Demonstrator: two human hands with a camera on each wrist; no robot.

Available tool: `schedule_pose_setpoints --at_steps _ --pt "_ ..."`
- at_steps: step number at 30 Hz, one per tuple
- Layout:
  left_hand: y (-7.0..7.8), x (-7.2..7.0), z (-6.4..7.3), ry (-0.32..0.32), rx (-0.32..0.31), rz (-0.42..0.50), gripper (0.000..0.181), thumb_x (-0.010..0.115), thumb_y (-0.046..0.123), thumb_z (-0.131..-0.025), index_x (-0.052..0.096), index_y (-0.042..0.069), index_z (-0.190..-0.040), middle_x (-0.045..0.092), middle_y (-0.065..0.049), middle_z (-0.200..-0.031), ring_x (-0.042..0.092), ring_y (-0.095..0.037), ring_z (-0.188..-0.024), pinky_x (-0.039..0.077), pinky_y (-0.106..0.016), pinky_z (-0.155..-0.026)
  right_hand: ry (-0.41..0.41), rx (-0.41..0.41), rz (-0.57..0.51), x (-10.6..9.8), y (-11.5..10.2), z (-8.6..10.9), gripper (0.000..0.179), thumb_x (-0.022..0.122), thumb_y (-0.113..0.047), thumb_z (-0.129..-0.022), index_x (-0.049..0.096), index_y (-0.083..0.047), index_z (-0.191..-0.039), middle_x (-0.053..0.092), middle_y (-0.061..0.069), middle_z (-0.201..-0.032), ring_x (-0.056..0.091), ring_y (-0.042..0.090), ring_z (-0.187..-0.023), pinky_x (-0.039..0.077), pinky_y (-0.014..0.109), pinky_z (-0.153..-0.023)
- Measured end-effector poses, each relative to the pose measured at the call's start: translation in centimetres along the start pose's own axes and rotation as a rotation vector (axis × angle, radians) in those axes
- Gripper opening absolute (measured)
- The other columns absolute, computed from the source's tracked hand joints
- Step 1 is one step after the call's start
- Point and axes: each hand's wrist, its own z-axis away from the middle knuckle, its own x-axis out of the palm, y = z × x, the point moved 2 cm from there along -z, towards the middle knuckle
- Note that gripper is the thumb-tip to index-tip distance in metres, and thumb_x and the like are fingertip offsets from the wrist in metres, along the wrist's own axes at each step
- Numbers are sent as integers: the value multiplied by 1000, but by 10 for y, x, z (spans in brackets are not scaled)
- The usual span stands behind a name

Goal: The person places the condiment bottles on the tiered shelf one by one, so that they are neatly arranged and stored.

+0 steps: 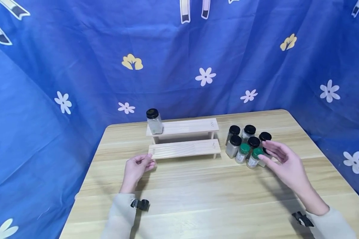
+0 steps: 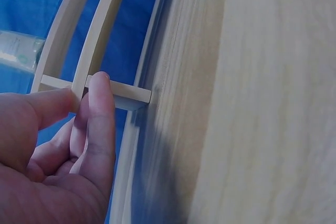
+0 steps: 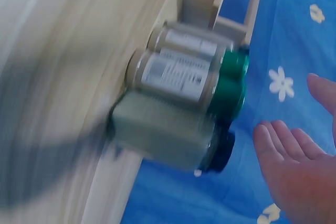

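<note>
My left hand (image 1: 138, 168) pinches the left front corner of a two-tier wooden shelf (image 1: 183, 149); in the left wrist view its thumb and fingers (image 2: 100, 114) lie on either side of the board's end. One jar with a black lid (image 1: 154, 121) stands at the left end of the upper tier. Over the right side of a group of jars hovers my right hand (image 1: 287, 164), fingers spread and holding nothing. Nearest to it are a green-lidded jar (image 1: 254, 158) and a black-lidded square jar (image 3: 165, 129).
Several black-lidded jars (image 1: 234, 146) and another green-lidded jar (image 1: 242, 153) stand close together right of the shelf on the wooden table (image 1: 179, 199). Behind the table hangs a blue curtain (image 1: 173, 59) with flower prints.
</note>
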Motion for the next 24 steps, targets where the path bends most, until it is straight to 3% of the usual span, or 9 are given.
schedule_pose_setpoints --at_steps 4,10,14,16,21,24 --pt "0 -1 0 3 1 3 38 70 20 -103 65 -10 -127 81 -8 -92 79 -10 -77 70 -25 -81 50 35 76 -13 8 -1 58 86 5 -84 62 3 -137 72 -6 -133 65 -10 -118 53 4 -104" --pt "1 0 1 5 -1 -8 38 70 20 -103 65 -9 -127 80 -5 -89 78 -9 -76 70 -25 -81 56 96 132 -21 31 0 66 88 -3 -84 57 5 -142 65 24 -141 59 -15 -120 49 -1 -104" --pt "3 0 2 7 4 -3 39 70 20 -103 64 -10 -128 80 -5 -89 78 -9 -76 70 -25 -80 42 126 122 -21 46 1 66 87 -2 -85 54 9 -142 62 30 -140 58 -17 -117 51 0 -103" --pt "3 1 2 9 6 2 39 70 19 -103 64 -11 -128 80 -6 -89 78 -9 -75 70 -25 -79 33 142 114 -20 53 2 64 86 -3 -86 54 11 -141 66 21 -136 58 -18 -114 52 1 -101" --pt "3 0 3 8 0 15 40 70 19 -103 64 -11 -128 80 -5 -88 78 -9 -75 70 -24 -79 -6 167 72 -19 67 4 58 83 -1 -89 54 15 -137 64 -22 -117 60 -20 -107 55 2 -96" --pt "3 0 3 2 -5 23 41 71 20 -103 63 -12 -127 80 -5 -88 78 -9 -75 70 -24 -79 -37 190 59 -18 74 6 57 82 -2 -90 52 16 -135 59 -33 -111 61 -21 -103 56 1 -93"
